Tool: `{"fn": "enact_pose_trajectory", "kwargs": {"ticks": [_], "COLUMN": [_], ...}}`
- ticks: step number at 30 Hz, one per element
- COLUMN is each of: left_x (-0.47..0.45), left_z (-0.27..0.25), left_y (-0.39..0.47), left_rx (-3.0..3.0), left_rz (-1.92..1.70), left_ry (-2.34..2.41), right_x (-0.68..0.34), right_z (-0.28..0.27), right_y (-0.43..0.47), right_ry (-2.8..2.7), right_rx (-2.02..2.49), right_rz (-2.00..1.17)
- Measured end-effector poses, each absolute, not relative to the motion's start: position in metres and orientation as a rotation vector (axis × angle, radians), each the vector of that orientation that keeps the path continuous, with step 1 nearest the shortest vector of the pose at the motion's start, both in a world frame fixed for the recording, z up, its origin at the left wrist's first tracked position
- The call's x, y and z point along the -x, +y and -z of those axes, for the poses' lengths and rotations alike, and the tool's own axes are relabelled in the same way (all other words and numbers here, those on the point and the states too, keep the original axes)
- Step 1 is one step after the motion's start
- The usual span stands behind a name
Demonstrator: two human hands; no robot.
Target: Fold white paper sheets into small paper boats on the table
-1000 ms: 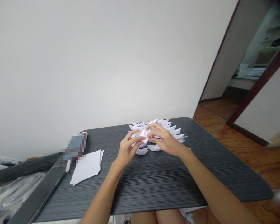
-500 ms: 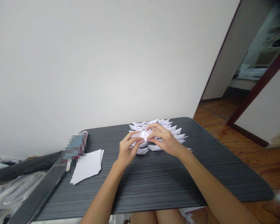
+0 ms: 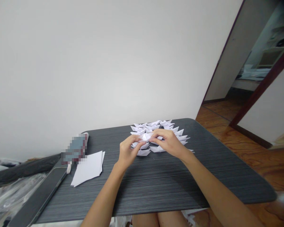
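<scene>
Between my two hands is a small white paper boat (image 3: 146, 137), with its peaked middle facing me. My left hand (image 3: 130, 149) pinches its left end between thumb and fingers. My right hand (image 3: 167, 141) closes on the right end, fingers bent and thumb below. Behind and around it, several folded white paper boats (image 3: 153, 124) stand in rows on the dark table (image 3: 156, 186). My hands cover part of those rows. One boat (image 3: 143, 153) lies just below the fingers of my left hand, apart from the one held.
A stack of white paper sheets (image 3: 88, 168) lies on the table's left side, beside a pixelated blue-and-red item (image 3: 75, 149). A dark flat panel (image 3: 40, 198) runs along the left edge. The white wall (image 3: 109, 63) rises behind the table. A doorway opens at the right.
The fingers of my right hand have come down and closed on the boat's right end. The held paper now looks wider and flatter, with both ends gripped.
</scene>
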State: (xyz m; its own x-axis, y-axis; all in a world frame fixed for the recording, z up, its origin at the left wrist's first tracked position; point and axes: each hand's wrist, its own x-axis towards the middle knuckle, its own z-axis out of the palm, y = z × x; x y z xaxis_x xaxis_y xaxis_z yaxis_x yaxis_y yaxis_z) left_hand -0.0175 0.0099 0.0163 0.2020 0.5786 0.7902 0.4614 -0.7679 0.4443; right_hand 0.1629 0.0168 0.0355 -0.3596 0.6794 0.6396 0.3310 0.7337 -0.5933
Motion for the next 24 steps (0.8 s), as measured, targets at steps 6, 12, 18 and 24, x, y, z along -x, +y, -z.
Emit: {"fn": "enact_pose_trajectory", "kwargs": {"ticks": [6, 12, 18, 24], "left_x": [0.0176, 0.0178, 0.0181, 0.0181], "left_z": [-0.0195, -0.025, -0.0254, -0.026], "left_y": [0.0096, 0.0084, 0.0085, 0.0084], "left_rx": [-2.159, -2.071, -1.999, -1.858], "left_rz": [-1.489, -1.31, -1.206, -1.174], "left_ry": [1.087, 1.081, 1.035, 1.009], "right_x": [-0.1643, -0.1641, -0.1667, -0.1659], "right_z": [-0.0325, -0.0292, -0.0253, -0.0266], "right_y": [0.0182, 0.0205, 0.0248, 0.0249], "right_ry": [-1.922, -1.88, -1.875, -1.819], "right_rx": [0.865, 0.867, 0.872, 0.874], "right_rz": [-0.483, -0.807, -0.969, -1.093]}}
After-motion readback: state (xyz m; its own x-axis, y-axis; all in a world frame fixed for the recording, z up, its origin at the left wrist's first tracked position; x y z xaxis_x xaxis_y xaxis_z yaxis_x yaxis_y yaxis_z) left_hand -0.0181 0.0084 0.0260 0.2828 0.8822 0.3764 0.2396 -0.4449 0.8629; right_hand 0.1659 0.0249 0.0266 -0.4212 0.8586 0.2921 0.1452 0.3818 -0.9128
